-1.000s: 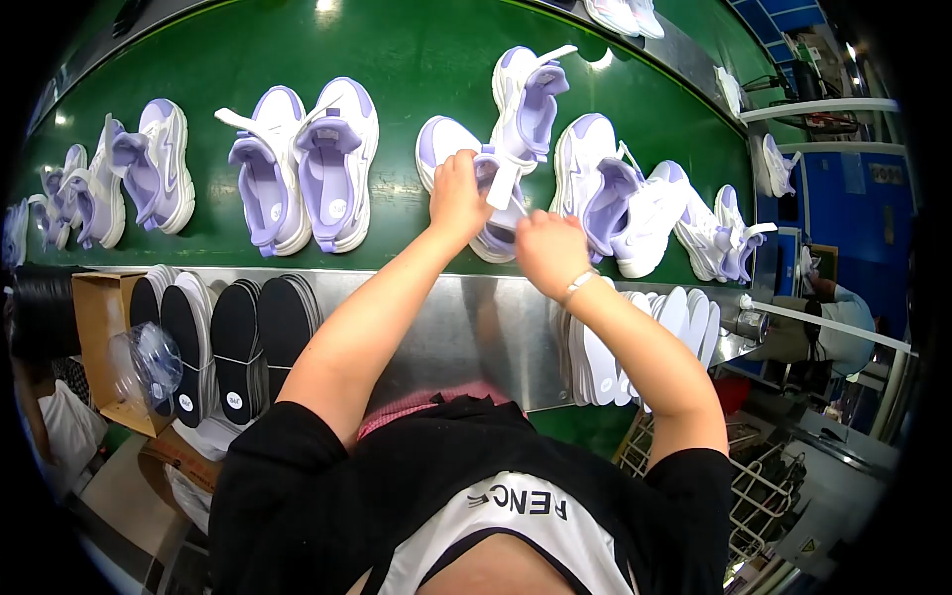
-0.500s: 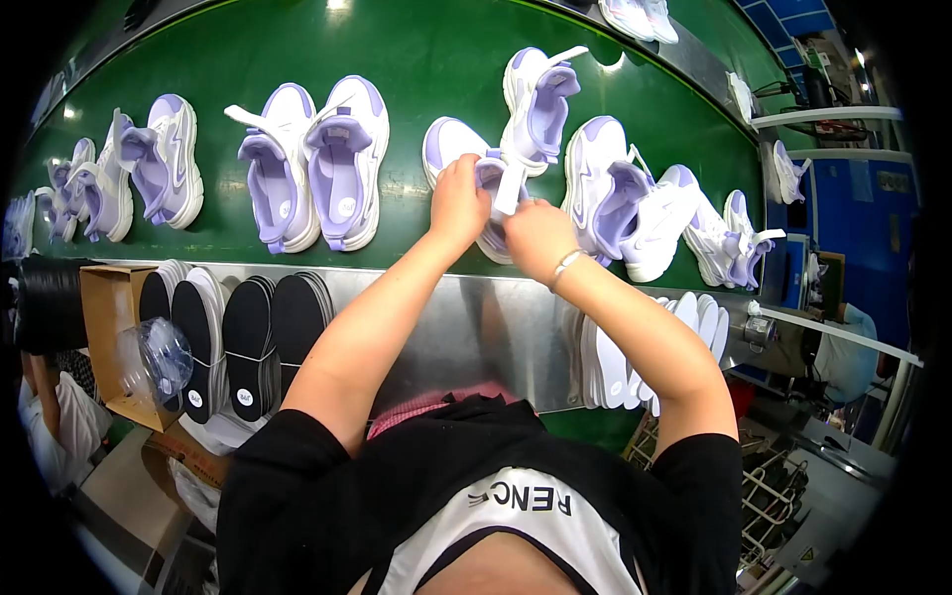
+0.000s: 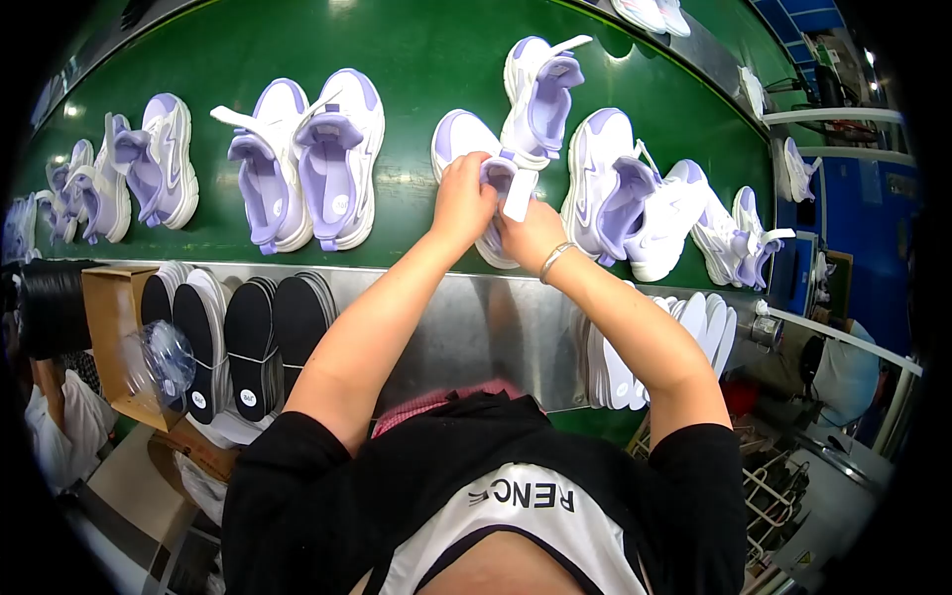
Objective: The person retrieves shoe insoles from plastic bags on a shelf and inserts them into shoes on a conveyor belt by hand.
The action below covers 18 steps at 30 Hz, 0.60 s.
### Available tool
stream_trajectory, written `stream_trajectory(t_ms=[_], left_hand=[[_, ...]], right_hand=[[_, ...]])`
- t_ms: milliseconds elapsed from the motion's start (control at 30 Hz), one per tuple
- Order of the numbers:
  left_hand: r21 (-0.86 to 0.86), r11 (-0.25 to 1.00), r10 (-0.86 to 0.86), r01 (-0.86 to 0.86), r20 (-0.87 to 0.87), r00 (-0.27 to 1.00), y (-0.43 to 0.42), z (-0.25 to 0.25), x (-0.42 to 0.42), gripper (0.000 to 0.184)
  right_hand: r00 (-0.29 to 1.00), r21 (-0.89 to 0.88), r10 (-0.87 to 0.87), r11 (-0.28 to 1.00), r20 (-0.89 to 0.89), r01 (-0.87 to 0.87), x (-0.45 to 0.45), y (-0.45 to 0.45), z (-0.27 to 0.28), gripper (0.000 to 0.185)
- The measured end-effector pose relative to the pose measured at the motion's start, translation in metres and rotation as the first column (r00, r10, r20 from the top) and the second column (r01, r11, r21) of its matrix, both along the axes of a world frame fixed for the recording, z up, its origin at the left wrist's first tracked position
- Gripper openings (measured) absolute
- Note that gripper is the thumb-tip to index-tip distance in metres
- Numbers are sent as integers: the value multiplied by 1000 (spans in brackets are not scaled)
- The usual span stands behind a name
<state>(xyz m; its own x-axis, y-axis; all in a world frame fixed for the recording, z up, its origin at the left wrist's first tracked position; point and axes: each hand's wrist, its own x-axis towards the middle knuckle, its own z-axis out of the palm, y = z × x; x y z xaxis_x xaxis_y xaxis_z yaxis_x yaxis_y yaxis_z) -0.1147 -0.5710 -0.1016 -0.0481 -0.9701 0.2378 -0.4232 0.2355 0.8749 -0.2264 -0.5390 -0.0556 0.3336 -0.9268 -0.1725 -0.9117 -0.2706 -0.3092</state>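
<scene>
A white and lilac shoe (image 3: 461, 136) lies on the green surface (image 3: 407, 59), its toe pointing away from me. My left hand (image 3: 464, 203) is closed on the left side of its opening. At the right side of the same shoe, my right hand (image 3: 532, 234) has its fingers closed near the heel and partly hidden behind a white strap (image 3: 518, 195). What the right fingers hold I cannot make out. Just beyond my hands stands another white and lilac shoe (image 3: 536, 99) with its strap sticking out. A further shoe (image 3: 598, 178) is close to the right.
More shoes (image 3: 342, 159) stand in pairs at left and right. Banded black insoles (image 3: 250, 347) and a cardboard box (image 3: 116, 342) with clear plastic are at the lower left. White insoles (image 3: 613, 367) stand at the lower right. A person (image 3: 845, 372) is at the far right.
My right hand has moved left, closer to my left hand, against the shoe. The white strap now hangs in front of its fingers. The left hand keeps its place on the shoe.
</scene>
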Motion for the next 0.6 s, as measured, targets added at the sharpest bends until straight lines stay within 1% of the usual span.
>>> stream_trajectory(t_ms=[33,100,133,167,233,267,300,333,367,400,433,467,500,533,567,600], left_hand=[[-10,1000,-8,8,-1,1000,-2,1,-1,28],[56,998,-31,33,-36,999,-1,7,0,24],[110,993,-28,35,-66,997,-4,9,1,25],[107,994,-28,34,-63,998,-7,8,-1,25],[301,954,25,1,-85,996,-15,3,-5,24],[316,948,33,-22,-31,999,-18,0,-5,26],[315,949,26,-15,-31,999,-17,0,-7,26],[216,972,80,-90,51,995,-16,0,-10,25],[109,983,132,-145,125,983,-15,-1,-15,25],[-8,988,155,-157,227,962,-17,-13,-17,25],[104,981,126,-162,288,949,-21,-17,-16,24],[191,965,117,-178,294,949,-23,-16,-17,24],[140,977,112,-160,301,947,-20,-15,-16,26],[185,964,142,-189,243,960,-24,-26,-17,28],[206,964,128,-166,189,974,-25,-33,-16,28],[134,976,141,-174,225,964,-22,-29,-18,28]], right_hand=[[999,-5,-12,1000,37,12,-1,-2,0,11],[1000,15,10,1000,21,-10,-4,-2,-1,12],[1000,22,-14,1000,9,13,-5,-2,-4,12],[999,29,-36,999,-2,36,-4,-2,-6,12],[998,10,-60,998,-5,60,1,0,-1,11],[995,28,-93,995,36,92,0,-1,-2,12],[989,49,-127,991,75,124,-2,-2,-2,12],[928,129,-239,969,287,210,-8,-4,0,14],[923,127,-257,965,288,229,-8,-2,2,14],[833,324,-399,903,384,283,-8,2,11,13],[706,502,-553,805,442,317,-11,8,24,13],[701,451,-526,834,482,317,-10,18,41,14],[699,406,-500,857,511,317,-10,35,61,14],[628,487,-528,834,572,258,-17,55,81,13],[550,554,-549,813,629,178,-20,76,99,12],[610,467,-463,868,643,167,-30,94,121,11]])
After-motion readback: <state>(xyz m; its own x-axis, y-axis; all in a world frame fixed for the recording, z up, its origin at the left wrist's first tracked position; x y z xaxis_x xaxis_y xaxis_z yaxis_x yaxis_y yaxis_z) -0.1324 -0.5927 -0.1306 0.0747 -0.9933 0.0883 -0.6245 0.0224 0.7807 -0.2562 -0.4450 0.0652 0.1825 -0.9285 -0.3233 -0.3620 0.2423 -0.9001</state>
